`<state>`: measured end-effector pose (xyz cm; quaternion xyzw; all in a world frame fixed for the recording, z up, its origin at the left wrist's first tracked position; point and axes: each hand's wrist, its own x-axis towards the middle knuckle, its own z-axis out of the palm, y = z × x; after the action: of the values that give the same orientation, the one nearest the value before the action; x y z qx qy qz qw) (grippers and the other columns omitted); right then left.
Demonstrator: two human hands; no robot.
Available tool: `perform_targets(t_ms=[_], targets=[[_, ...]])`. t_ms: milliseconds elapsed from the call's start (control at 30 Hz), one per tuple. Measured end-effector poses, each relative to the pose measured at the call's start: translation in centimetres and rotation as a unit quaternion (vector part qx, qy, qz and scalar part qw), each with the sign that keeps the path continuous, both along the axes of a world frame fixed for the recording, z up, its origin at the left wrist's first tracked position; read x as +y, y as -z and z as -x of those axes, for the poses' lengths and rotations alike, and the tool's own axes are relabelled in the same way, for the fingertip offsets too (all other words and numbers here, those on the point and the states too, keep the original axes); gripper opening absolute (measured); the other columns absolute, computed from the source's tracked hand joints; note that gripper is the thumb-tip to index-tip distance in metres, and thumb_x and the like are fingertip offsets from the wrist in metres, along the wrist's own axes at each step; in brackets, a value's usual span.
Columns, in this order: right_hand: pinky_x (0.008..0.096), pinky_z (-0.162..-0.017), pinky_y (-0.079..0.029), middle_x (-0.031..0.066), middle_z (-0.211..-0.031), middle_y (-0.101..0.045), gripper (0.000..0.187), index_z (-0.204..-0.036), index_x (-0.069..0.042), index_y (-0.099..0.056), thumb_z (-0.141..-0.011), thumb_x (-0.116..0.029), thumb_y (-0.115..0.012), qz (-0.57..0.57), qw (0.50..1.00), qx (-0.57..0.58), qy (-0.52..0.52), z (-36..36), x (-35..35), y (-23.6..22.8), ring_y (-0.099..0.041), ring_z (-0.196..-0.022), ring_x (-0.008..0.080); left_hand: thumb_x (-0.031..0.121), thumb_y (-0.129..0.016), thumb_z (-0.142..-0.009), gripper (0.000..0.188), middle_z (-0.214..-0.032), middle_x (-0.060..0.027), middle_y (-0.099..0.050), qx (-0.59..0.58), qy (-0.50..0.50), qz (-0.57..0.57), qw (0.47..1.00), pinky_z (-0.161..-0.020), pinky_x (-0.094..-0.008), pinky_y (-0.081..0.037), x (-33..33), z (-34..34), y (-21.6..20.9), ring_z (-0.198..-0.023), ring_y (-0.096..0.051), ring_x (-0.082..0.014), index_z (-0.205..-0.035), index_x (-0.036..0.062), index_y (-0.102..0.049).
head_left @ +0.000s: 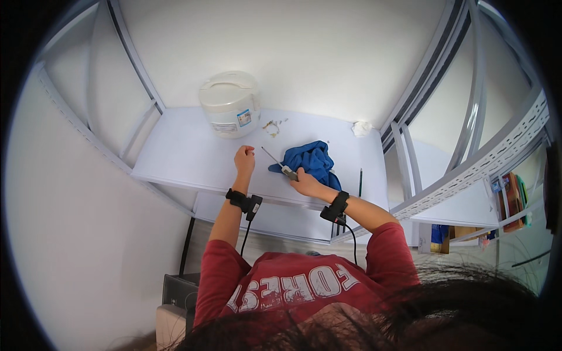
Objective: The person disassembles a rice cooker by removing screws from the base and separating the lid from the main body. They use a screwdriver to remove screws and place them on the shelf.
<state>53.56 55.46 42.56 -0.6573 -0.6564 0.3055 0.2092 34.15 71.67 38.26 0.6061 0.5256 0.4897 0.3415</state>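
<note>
My right hand [307,184] is closed around the grey handle of a screwdriver [288,171]. The thin metal shaft slants up and left, its tip between my two hands. Beneath and beside that hand lies a crumpled blue cloth [310,159]. My left hand [244,158] is raised over the front of the white table, fingers curled in; whatever they may hold is too small to make out. Behind it stands a white rice cooker [230,99] with its lid down. Several small loose parts [271,127] are scattered to the right of the cooker.
A crumpled white tissue [362,128] sits at the table's back right. Along the right side lies a thin dark pencil-like stick [360,182]. Grey metal frame posts [424,76] rise at the right, and a white wall [281,52] closes off the back.
</note>
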Motion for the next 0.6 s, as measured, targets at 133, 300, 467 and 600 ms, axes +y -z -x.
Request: perform_targets(t_ms=[133, 300, 467, 600], targets=[[0.0476, -0.061, -0.051, 0.0327, -0.083, -0.061, 0.041, -0.102, 0.008, -0.038, -0.088, -0.025, -0.058, -0.024, 0.997, -0.059, -0.049, 2.1, 0.9, 1.9, -0.063, -0.072, 0.0445, 0.008, -0.048, -0.086, 0.017, -0.071, -0.0088, -0.066, 0.073, 0.006, 0.031, 0.997, -0.064, -0.0319, -0.05, 0.4, 2.9, 3.0, -0.067, -0.064, -0.0209, -0.084, 0.0041, -0.064], [0.0457, -0.058, -0.053, 0.0289, -0.088, -0.06, 0.04, -0.106, 0.007, -0.039, -0.086, -0.019, -0.061, -0.083, 0.984, -0.148, -0.048, 4.5, 1.1, 3.4, -0.064, -0.068, 0.0425, 0.009, -0.044, -0.087, 0.019, -0.068, -0.0099, -0.064, -0.003, 0.041, 0.146, 0.988, -0.059, -0.032, -0.05, -1.4, 3.3, 4.8, -0.063, -0.063, -0.0195, -0.083, 0.0019, -0.062], [0.0463, -0.058, -0.054, 0.0258, -0.098, -0.055, 0.042, -0.109, 0.002, -0.04, -0.08, -0.014, -0.065, -0.091, 0.977, -0.19, -0.031, 4.3, 1.5, 4.2, -0.064, -0.07, 0.0418, 0.007, -0.043, -0.086, 0.02, -0.069, -0.0117, -0.063, 0.002, 0.148, 0.243, 0.959, -0.058, -0.0319, -0.05, -2.9, 1.7, 4.0, -0.061, -0.062, -0.0175, -0.082, 0.0003, -0.061], [0.0472, -0.059, -0.053, 0.024, -0.1, -0.051, 0.047, -0.113, 0.0, -0.041, -0.076, -0.013, -0.067, -0.116, 0.977, -0.168, -0.062, 4.2, 0.3, 3.1, -0.063, -0.073, 0.0409, 0.008, -0.044, -0.087, 0.018, -0.068, -0.01, -0.062, 0.016, 0.198, 0.231, 0.953, -0.051, -0.0332, -0.049, -3.0, 1.5, 4.9, -0.059, -0.061, -0.0202, -0.082, 0.0027, -0.061]])
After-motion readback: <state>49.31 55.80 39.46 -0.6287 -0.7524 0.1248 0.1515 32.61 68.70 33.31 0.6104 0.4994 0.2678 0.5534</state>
